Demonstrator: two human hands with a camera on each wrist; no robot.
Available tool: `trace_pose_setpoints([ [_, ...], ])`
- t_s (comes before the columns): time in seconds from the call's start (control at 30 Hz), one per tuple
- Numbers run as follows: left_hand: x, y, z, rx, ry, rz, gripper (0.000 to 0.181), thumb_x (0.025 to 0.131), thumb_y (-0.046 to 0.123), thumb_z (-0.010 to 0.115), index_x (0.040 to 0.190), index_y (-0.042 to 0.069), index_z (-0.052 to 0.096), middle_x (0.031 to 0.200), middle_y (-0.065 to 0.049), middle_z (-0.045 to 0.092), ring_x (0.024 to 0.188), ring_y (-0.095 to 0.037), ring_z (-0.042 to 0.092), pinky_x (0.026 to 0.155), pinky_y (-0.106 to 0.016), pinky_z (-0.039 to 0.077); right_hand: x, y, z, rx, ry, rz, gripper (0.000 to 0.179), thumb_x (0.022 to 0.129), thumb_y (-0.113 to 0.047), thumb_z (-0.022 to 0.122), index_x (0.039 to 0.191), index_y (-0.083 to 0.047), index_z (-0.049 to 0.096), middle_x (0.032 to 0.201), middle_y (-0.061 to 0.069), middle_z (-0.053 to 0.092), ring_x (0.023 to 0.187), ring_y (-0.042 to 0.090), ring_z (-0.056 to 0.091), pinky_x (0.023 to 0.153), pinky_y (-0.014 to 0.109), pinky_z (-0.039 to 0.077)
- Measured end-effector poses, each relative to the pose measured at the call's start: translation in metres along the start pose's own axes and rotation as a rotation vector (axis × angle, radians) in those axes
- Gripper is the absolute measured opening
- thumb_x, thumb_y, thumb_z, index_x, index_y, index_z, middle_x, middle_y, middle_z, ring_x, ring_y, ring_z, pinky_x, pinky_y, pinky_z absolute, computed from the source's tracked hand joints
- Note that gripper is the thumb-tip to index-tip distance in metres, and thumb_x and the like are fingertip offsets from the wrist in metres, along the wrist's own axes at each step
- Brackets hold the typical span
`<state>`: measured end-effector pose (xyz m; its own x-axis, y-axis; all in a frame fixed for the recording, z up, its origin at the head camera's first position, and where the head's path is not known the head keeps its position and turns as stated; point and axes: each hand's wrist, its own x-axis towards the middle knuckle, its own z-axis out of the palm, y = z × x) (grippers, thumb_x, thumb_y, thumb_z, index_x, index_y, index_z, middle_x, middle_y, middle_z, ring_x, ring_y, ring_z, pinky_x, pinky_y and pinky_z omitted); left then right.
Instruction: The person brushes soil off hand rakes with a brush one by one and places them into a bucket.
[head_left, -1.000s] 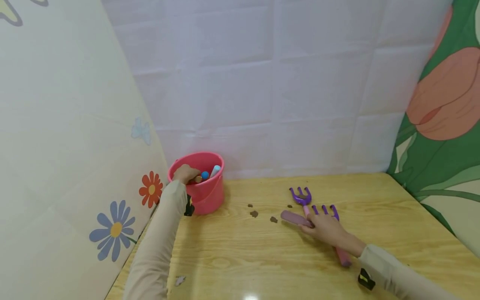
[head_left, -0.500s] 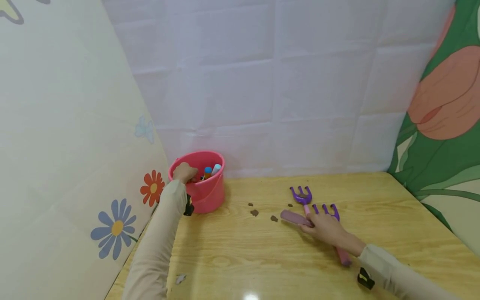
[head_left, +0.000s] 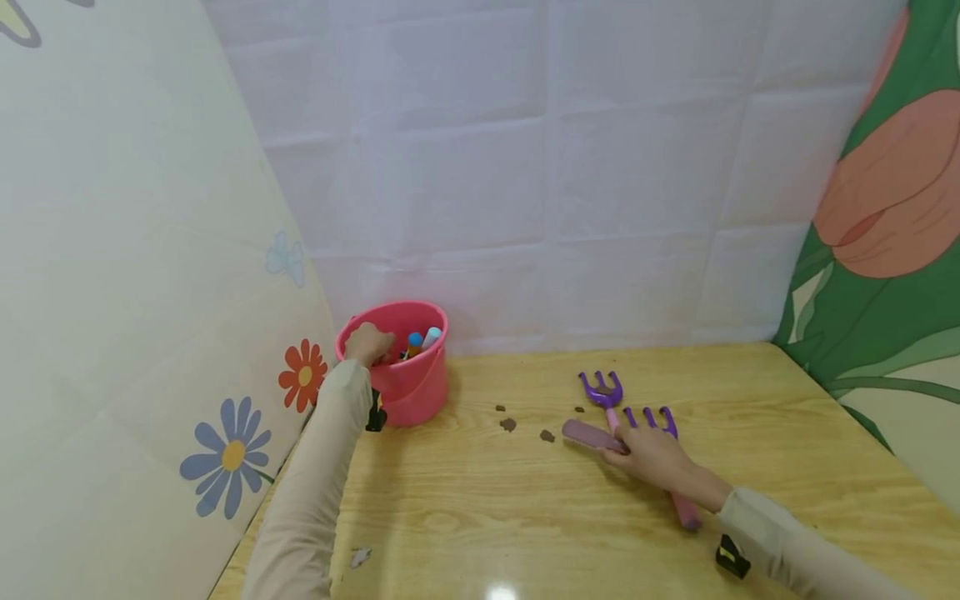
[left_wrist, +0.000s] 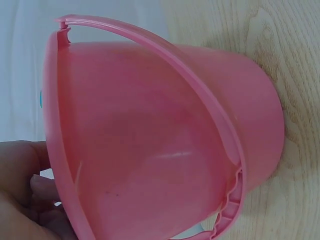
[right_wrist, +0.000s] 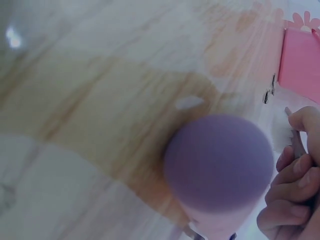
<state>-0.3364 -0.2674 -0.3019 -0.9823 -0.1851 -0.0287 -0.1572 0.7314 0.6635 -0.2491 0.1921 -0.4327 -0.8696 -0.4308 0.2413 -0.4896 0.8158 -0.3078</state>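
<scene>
A pink bucket (head_left: 408,396) stands at the back left of the table. My left hand (head_left: 367,343) reaches over its rim with bent fingers inside; whether they hold something is hidden. Beside them in the bucket are a blue-topped piece (head_left: 415,342) and a pale blue one (head_left: 431,337). On the right, my right hand (head_left: 654,457) grips a mauve hand brush (head_left: 591,435), its flat back uppermost. Two purple hand rakes lie by that hand: one rake (head_left: 602,393) partly covered by it, the other rake (head_left: 663,421) passing beneath, its handle end (right_wrist: 217,165) large in the right wrist view.
Several flat brown scraps, such as one scrap (head_left: 508,425), lie between bucket and brush. A greyish scrap (head_left: 361,557) is near the front left of the wooden table (head_left: 480,508). A white sheet (head_left: 555,183) backs the table, with printed panels on both sides.
My left hand has sunk slightly into the bucket, and a brown round end by its fingers no longer shows. The blue-topped piece shows more of its side. The right hand stays put.
</scene>
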Motion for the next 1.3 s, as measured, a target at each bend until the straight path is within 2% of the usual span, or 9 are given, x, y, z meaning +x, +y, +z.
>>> trace_pose_setpoints([
  [0.23, 0.0, 0.002, -0.001, -0.02, 0.027, 0.043, 0.036, 0.091, 0.015, 0.051, 0.055, 0.01, 0.046, 0.048, 0.001, 0.042, 0.042, -0.012, 0.041, 0.047, -0.027, 0.038, 0.0, 0.003, 0.001, -0.013, -0.001, 0.007, 0.036, 0.089, -0.033, 0.071, 0.069, -0.018, 0.045, 0.055, -0.009, 0.035, 0.047, 0.003, 0.03, 0.044, 0.021, 0.026],
  [0.5, 0.001, 0.002, 0.003, 0.01, 0.057, 0.065, 0.034, 0.091, 0.018, 0.052, 0.059, 0.008, 0.053, 0.051, 0.001, 0.048, 0.046, -0.013, 0.045, 0.047, -0.026, 0.038, -0.004, 0.005, -0.002, -0.018, 0.0, 0.003, 0.033, 0.089, -0.032, 0.071, 0.073, -0.017, 0.046, 0.056, -0.009, 0.036, 0.047, 0.003, 0.032, 0.044, 0.021, 0.028],
  [0.73, 0.003, 0.001, 0.005, -0.019, 0.073, 0.067, 0.034, 0.091, 0.018, 0.053, 0.058, 0.008, 0.051, 0.05, 0.001, 0.046, 0.045, -0.013, 0.044, 0.047, -0.027, 0.038, -0.005, 0.007, -0.004, -0.041, -0.004, -0.011, 0.035, 0.089, -0.033, 0.071, 0.07, -0.018, 0.046, 0.056, -0.01, 0.037, 0.048, 0.003, 0.033, 0.045, 0.023, 0.029],
  [0.97, 0.004, 0.004, 0.003, -0.049, 0.046, 0.094, 0.034, 0.092, 0.02, 0.054, 0.063, 0.002, 0.054, 0.05, -0.001, 0.046, 0.045, -0.014, 0.044, 0.048, -0.027, 0.039, -0.003, 0.01, -0.007, -0.056, 0.001, -0.022, 0.037, 0.089, -0.033, 0.071, 0.068, -0.018, 0.046, 0.056, -0.009, 0.038, 0.048, 0.004, 0.034, 0.045, 0.024, 0.03],
  [1.2, 0.006, 0.005, 0.006, -0.054, 0.019, 0.101, 0.034, 0.093, 0.023, 0.054, 0.07, -0.001, 0.062, 0.056, -0.003, 0.055, 0.052, -0.015, 0.05, 0.05, -0.025, 0.04, -0.004, 0.012, -0.006, -0.066, -0.007, -0.011, 0.034, 0.088, -0.033, 0.072, 0.071, -0.018, 0.047, 0.056, -0.009, 0.039, 0.049, 0.005, 0.035, 0.044, 0.024, 0.031],
  [1.3, 0.005, 0.004, 0.006, -0.058, 0.023, 0.104, 0.033, 0.092, 0.022, 0.054, 0.072, -0.003, 0.062, 0.056, -0.003, 0.054, 0.053, -0.016, 0.05, 0.05, -0.026, 0.04, -0.005, 0.013, -0.006, -0.067, 0.004, -0.015, 0.032, 0.088, -0.032, 0.072, 0.071, -0.018, 0.048, 0.056, -0.009, 0.039, 0.048, 0.004, 0.035, 0.044, 0.024, 0.031],
])
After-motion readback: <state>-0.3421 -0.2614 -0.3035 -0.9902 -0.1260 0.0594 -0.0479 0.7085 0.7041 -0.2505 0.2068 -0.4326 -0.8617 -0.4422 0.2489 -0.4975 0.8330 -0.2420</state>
